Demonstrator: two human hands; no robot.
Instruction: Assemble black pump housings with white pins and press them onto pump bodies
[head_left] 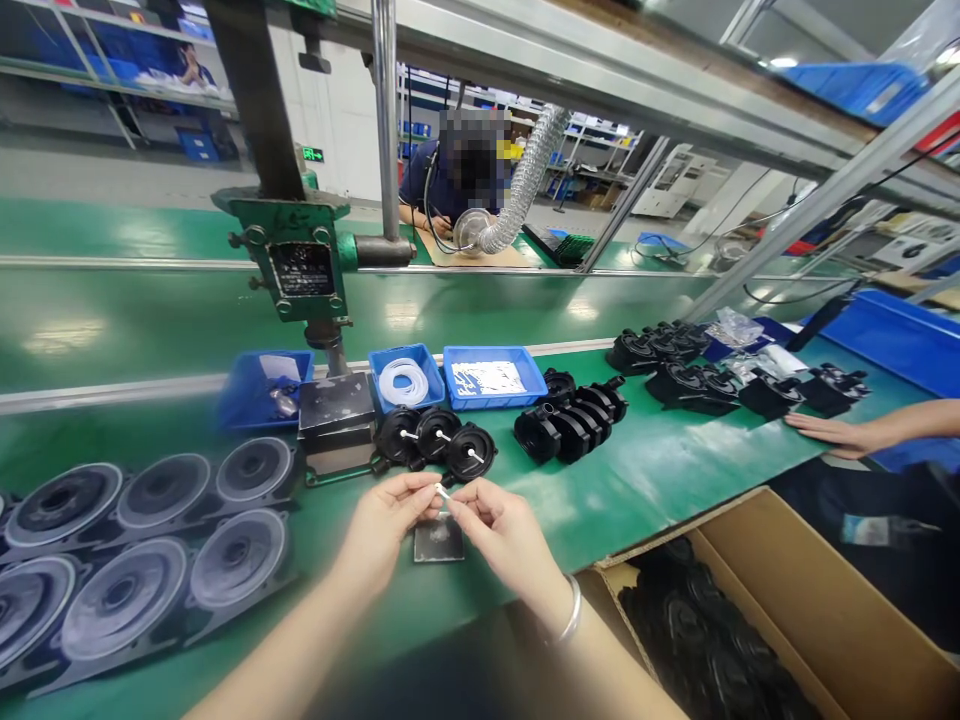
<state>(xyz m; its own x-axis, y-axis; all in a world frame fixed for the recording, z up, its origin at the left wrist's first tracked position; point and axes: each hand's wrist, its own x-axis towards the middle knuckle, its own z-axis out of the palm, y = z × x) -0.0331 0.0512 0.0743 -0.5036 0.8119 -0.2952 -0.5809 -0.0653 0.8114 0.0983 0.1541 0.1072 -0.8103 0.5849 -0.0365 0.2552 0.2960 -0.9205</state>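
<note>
A small white plastic pin (444, 494) is pinched between the fingertips of both hands above the bench. My left hand (394, 515) closes on its left end, and my right hand (504, 528) grips the other end. Just below them a small dark square block (439, 542) lies flat on the green surface. Beyond the fingers are several round black housings (470, 452), with similar white pins standing in their centres. A shallow blue tray (495, 400) behind holds many small white pieces. Beside it, a blue bin (379, 365) contains a coil of white rings or tubing (403, 381).
A green press (289, 255) rises at the left above a dark steel block (336, 410). Large black round parts (124, 600) cover the left. Black cylindrical housings (570, 425) stand right of centre. A carton (810, 600) is at lower right, near a co-worker's hand (847, 435).
</note>
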